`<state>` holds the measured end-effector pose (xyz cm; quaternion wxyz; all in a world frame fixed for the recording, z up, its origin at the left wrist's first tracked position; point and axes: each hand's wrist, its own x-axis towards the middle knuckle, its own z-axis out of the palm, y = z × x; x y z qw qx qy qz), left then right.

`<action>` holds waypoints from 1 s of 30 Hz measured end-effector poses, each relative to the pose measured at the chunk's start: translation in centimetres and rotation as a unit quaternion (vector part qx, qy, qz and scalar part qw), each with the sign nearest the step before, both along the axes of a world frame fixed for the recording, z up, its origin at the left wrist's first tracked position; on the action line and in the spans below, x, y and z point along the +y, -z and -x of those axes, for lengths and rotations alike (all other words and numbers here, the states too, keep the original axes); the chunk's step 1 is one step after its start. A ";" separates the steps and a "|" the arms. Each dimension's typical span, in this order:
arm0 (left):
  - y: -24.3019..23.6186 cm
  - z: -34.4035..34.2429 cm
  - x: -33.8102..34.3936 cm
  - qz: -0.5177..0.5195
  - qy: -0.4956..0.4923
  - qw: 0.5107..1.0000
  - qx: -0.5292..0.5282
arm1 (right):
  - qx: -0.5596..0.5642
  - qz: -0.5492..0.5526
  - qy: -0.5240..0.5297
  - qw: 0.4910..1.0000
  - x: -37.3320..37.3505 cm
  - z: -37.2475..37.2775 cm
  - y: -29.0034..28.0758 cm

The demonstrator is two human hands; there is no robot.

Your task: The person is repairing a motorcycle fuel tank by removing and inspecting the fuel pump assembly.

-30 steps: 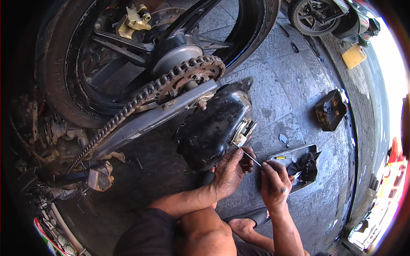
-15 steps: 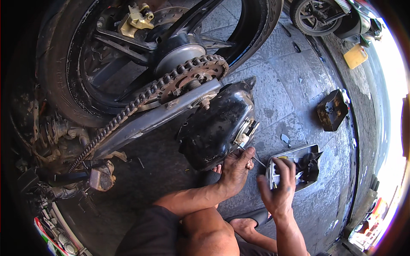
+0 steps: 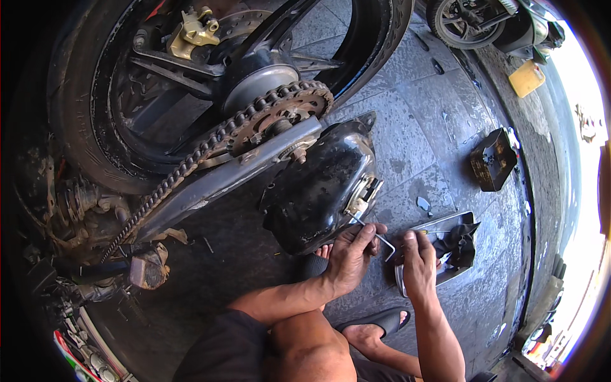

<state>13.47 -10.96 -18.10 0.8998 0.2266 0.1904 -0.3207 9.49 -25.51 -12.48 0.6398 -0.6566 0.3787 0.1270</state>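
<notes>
My left hand point(image 3: 349, 261) is closed around an L-shaped hex key point(image 3: 386, 242). The key's bent end sticks out to the right of my fingers. Its other end reaches toward a metal fitting point(image 3: 363, 196) on the side of a glossy black tank point(image 3: 312, 184), though I cannot tell whether it touches. Just right of the key, my right hand point(image 3: 421, 264) is closed, thumb and fingertips together, over the left part of a metal tray point(image 3: 456, 277). A thin piece with a yellow end point(image 3: 426, 232) shows beside those fingertips; whether they grip it is unclear.
A motorcycle rear wheel point(image 3: 83, 121) with a rusty chain point(image 3: 207, 148) and a grey swingarm point(image 3: 223, 178) fills the upper left. Black pieces point(image 3: 459, 242) lie in the tray. Farther right are a dark open box point(image 3: 494, 160) and a yellow container point(image 3: 527, 79). A parked motorcycle's wheel point(image 3: 466, 22) stands beyond.
My right hand has lowered slightly and its spread fingers have come together. My left hand keeps its hold, and more of the hex key's bent end now shows.
</notes>
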 end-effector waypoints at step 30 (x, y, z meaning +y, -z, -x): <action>0.3 -0.4 -0.4 -0.133 -0.023 0.991 -0.015 | -0.181 0.430 -0.254 0.847 1.3 -0.1 -2.8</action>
